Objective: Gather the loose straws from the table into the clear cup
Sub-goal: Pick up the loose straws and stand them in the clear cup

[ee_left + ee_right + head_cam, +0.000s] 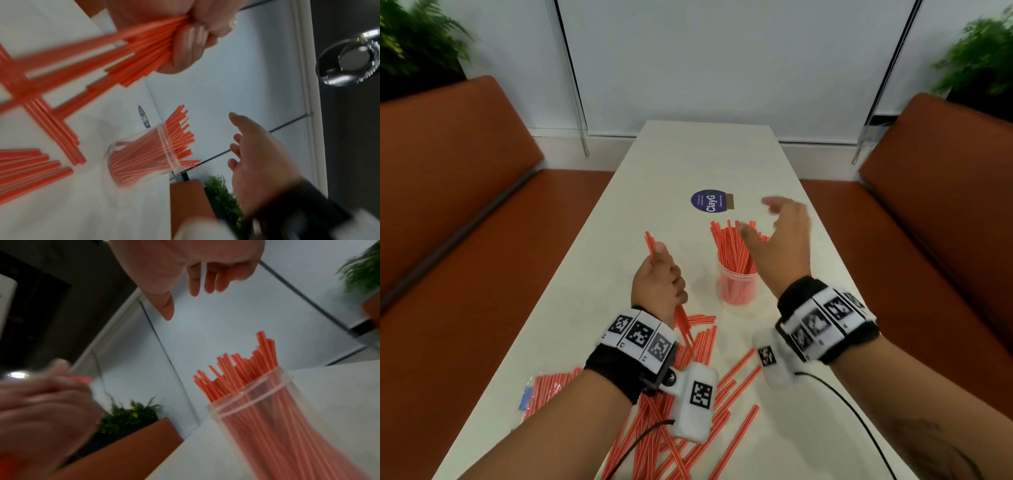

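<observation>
Left hand [658, 279] fingers curled round a straw bundle [148, 43]; right hand [779, 240] spread, empty, above the clear cup [737, 286].

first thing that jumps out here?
The clear cup mid-table, crammed with upright red straws. Left of it, the left hand grips a bundle of straws above the loose straws scattered at the near end. The right hand hovers open beside the cup.

Black wristbands [616, 366], checkered white tags
</observation>
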{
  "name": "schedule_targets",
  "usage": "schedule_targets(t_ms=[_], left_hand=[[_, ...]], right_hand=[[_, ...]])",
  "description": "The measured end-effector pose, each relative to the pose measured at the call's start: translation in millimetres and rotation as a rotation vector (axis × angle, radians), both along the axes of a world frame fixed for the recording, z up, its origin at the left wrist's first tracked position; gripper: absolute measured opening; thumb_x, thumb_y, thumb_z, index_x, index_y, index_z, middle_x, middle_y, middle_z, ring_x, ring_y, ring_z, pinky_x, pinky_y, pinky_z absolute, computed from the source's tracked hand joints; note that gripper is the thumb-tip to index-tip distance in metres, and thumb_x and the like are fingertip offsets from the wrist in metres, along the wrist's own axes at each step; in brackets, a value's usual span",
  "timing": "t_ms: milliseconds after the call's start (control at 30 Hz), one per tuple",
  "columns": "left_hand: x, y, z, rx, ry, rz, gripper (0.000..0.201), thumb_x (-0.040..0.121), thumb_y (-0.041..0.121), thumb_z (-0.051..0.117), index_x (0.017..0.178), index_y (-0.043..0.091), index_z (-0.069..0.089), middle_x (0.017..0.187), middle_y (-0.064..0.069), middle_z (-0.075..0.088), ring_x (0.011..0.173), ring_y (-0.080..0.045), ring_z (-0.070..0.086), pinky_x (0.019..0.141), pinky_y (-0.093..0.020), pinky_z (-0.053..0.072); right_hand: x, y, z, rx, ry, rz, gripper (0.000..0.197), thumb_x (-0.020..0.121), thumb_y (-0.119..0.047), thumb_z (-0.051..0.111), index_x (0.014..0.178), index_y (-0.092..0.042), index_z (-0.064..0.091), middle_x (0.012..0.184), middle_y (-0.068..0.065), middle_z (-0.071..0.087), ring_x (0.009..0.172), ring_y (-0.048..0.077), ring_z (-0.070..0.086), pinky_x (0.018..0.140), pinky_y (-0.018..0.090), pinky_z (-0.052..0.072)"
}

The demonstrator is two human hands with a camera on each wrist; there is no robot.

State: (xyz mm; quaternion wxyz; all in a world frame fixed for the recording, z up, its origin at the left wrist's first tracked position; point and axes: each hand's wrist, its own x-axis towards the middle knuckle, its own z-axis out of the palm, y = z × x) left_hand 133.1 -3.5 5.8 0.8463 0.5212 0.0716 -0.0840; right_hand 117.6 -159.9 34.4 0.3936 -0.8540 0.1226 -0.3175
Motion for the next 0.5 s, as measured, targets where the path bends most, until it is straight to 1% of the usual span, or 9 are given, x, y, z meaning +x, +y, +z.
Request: schedule_targets(t_ms=[33,67,133,167,233,300,333,400,500], left_hand=[[2.6,0.6,3.7,-0.069,0.004,0.033,0.042,0.092,0.047,0.039,0.063,0.017,0.038,0.037,0.010,0.033,0.028,-0.003,0.027,0.033,-0.011,0.021],[4.6,1.0,7.6,-0.129,-0.003,0.064,0.044,0.093,0.047,0.036,0.062,0.017,0.039,0.035,0.010,0.033,0.027,-0.003,0.028,0.033,-0.009,0.021],[6.7,-0.4,16.4,-0.227,-0.023,0.108,0.050,0.095,0.046,0.031,0.057,0.017,0.043,0.033,0.010,0.033,0.025,-0.003,0.029,0.033,-0.007,0.023],[6.9,-2.2,19.9,-0.245,-0.039,0.131,0.050,0.095,0.047,0.030,0.056,0.018,0.045,0.034,0.010,0.033,0.026,-0.003,0.029,0.032,-0.007,0.024],[4.2,-8.2,22.9,-0.195,-0.088,0.194,0.044,0.094,0.048,0.032,0.063,0.017,0.040,0.043,0.007,0.033,0.030,-0.003,0.029,0.033,-0.012,0.027],[-1.0,-13.9,21.3,-0.152,-0.117,0.211,0.041,0.094,0.047,0.032,0.067,0.017,0.037,0.053,0.003,0.029,0.034,-0.003,0.029,0.034,-0.015,0.029],[-3.4,-15.6,18.9,-0.140,-0.128,0.202,0.040,0.095,0.046,0.033,0.068,0.017,0.037,0.056,0.002,0.028,0.034,-0.003,0.030,0.034,-0.015,0.030],[-8.9,-17.3,14.9,-0.128,-0.141,0.175,0.037,0.095,0.044,0.034,0.069,0.017,0.039,0.057,0.002,0.028,0.034,-0.003,0.031,0.034,-0.016,0.031],[-18.0,-21.2,9.1,-0.072,-0.130,0.152,0.031,0.096,0.040,0.035,0.076,0.018,0.043,0.057,0.003,0.031,0.037,-0.003,0.032,0.037,-0.016,0.032]], right_hand=[[-11.6,3.0,-0.8,0.100,0.122,0.171,0.043,0.079,-0.021,0.069,0.117,-0.019,0.049,0.107,-0.001,0.049,0.097,0.017,0.050,0.081,0.025,0.044],[-23.5,6.5,-2.7,0.189,0.341,0.379,0.046,0.079,-0.017,0.069,0.118,-0.022,0.046,0.106,-0.002,0.052,0.090,0.016,0.053,0.071,0.023,0.046],[-41.2,10.2,-13.5,0.285,0.797,0.734,0.063,0.079,-0.010,0.068,0.131,-0.024,0.036,0.112,0.001,0.056,0.076,0.013,0.059,0.057,0.022,0.046],[-46.7,11.7,-20.5,0.323,0.910,0.828,0.069,0.080,-0.004,0.066,0.136,-0.023,0.032,0.113,0.003,0.058,0.067,0.010,0.060,0.052,0.021,0.046],[-52.6,15.2,-32.8,0.405,0.921,0.865,0.064,0.083,0.004,0.059,0.137,-0.017,0.031,0.099,0.005,0.062,0.051,0.006,0.056,0.044,0.019,0.042],[-53.2,17.8,-40.8,0.506,0.868,0.863,0.055,0.086,0.005,0.056,0.133,-0.013,0.034,0.084,0.005,0.061,0.048,0.009,0.051,0.040,0.019,0.037],[-53.5,19.6,-41.8,0.558,0.857,0.869,0.053,0.086,0.004,0.056,0.132,-0.013,0.035,0.080,0.005,0.059,0.049,0.011,0.048,0.039,0.019,0.035],[-52.9,22.9,-42.0,0.646,0.850,0.884,0.049,0.086,0.005,0.057,0.125,-0.017,0.038,0.076,0.004,0.054,0.046,0.008,0.043,0.038,0.017,0.032],[-50.5,26.8,-40.1,0.711,0.819,0.885,0.056,0.081,0.011,0.058,0.120,-0.024,0.038,0.074,0.004,0.046,0.041,0.004,0.037,0.037,0.016,0.028]])
